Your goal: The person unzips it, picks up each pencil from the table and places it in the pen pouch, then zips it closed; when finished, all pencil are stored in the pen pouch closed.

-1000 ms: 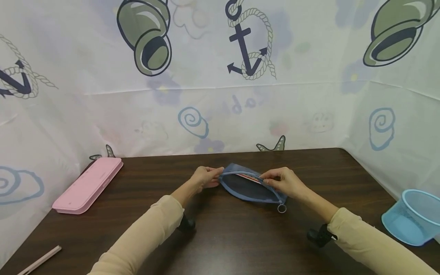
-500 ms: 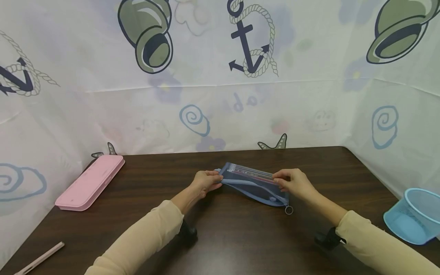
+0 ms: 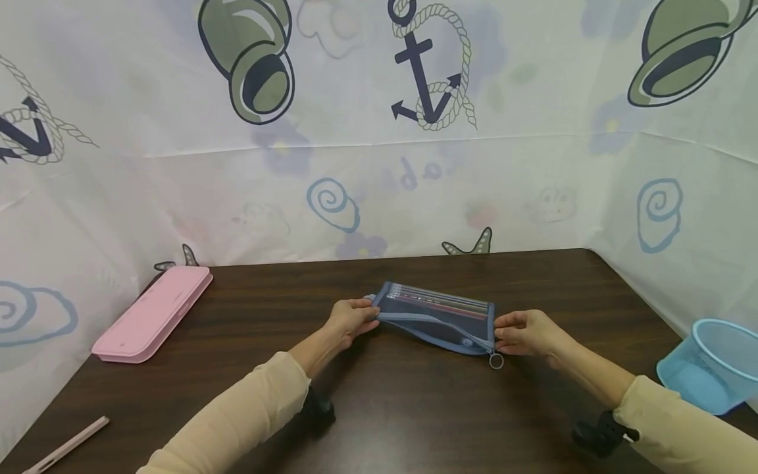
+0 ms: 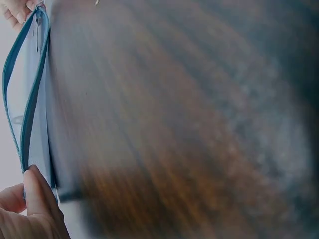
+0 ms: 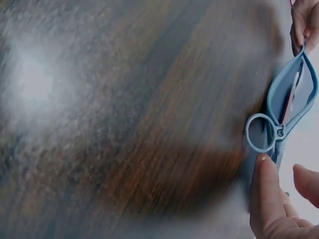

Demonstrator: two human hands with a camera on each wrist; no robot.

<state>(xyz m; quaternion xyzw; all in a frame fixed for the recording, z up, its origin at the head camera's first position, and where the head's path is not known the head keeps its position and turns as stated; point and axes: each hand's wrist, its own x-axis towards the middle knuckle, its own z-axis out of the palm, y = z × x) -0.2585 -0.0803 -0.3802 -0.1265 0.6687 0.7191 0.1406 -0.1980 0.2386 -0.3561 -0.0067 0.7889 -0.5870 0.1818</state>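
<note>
A blue see-through zipper pouch (image 3: 408,308) lies at the middle of the table, its zipped mouth gaping toward the person. Through its upper side show several thin, pencil-like sticks (image 3: 441,300). My left hand (image 3: 346,322) pinches the pouch's left end between thumb and fingers. At the right end, my right hand (image 3: 533,337) touches the edge beside the zipper's pull ring (image 3: 496,361). In the right wrist view a fingertip is just below the ring (image 5: 259,133), while the thumb (image 5: 305,181) stands apart from the pouch.
A pink pencil case (image 3: 155,315) lies shut at the left of the dark wooden table (image 3: 403,421). Near the front left is a slim pale stick (image 3: 70,445). A light blue mesh basket (image 3: 705,368) stands at the right edge. Printed cloth (image 3: 367,197) walls the back and sides.
The pouch's mouth has narrowed and its top side has come down flat, so the sticks show through. My right hand has left the upper rim and moved right and down to the right end.
</note>
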